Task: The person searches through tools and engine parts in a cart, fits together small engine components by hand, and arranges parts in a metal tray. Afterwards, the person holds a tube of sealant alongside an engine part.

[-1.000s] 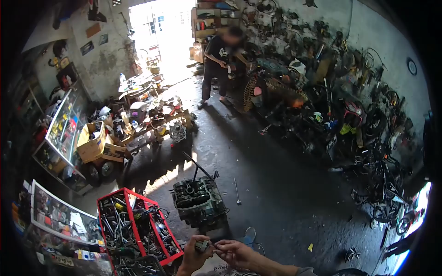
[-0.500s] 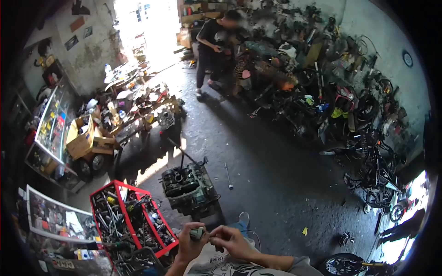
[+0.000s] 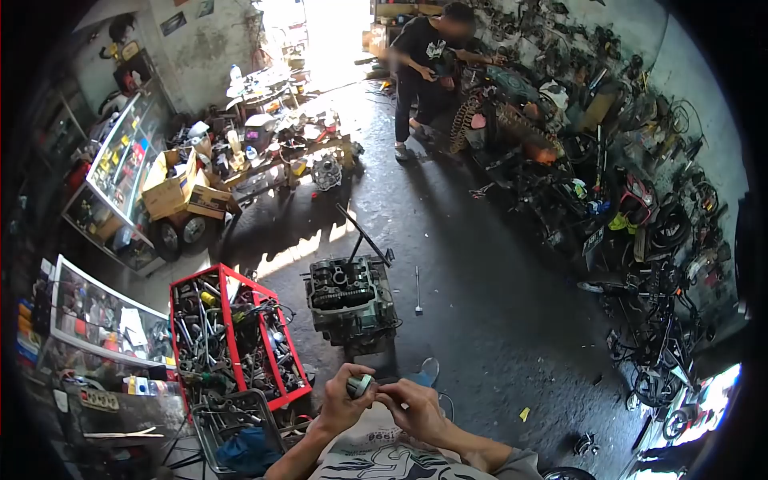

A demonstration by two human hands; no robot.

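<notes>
- So the small greenish part (image 3: 359, 386) is up in the left hand (image 3: 342, 406), held out in front of the person's shirt (image 3: 376, 448). Left grip is curled round it, thumb and fingers closed on it.
- Right hand (image 3: 416, 410) is right there too, fingertips drawn together just beside the part. Can't tell if that grip is pinching something tiny or only pressed shut.
- Main thing spatially: the part lies to the left of the right fingertips, basically level with them. Left hand is the nearer one, since it's already wrapped round the thing.
- Long axis? It looks stubby and a bit tilted, one end roughly toward the right fingertips, but it's small and half covered, so don't quote me.
- Engine block (image 3: 350, 316) sits straight out past both hands, well clear of the fingers, with a long thin tool (image 3: 418, 288) on the floor (image 3: 496, 320) to its right.
- Red toolbox (image 3: 230, 320) is off to the left of the block, nearer the left arm.
</notes>
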